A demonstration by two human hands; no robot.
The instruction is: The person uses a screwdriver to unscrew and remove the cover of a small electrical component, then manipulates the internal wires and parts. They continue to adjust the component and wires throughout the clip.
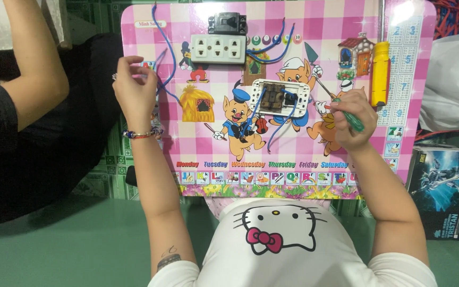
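A glossy, smooth pink checked board [399,143] carries white plastic socket housings [218,49] and blue plastic-coated wires [172,53]. The screwdriver [353,119] handle looks green translucent plastic; a yellow tool [380,73] beside it is shiny plastic

— What's underfoot?
— A plain green floor [54,250], with patterned green tiles [107,175] further back.
— Anything at the sides?
— A dark printed box [444,186] on the right, white cloth [455,79] above it, bright light overhead.
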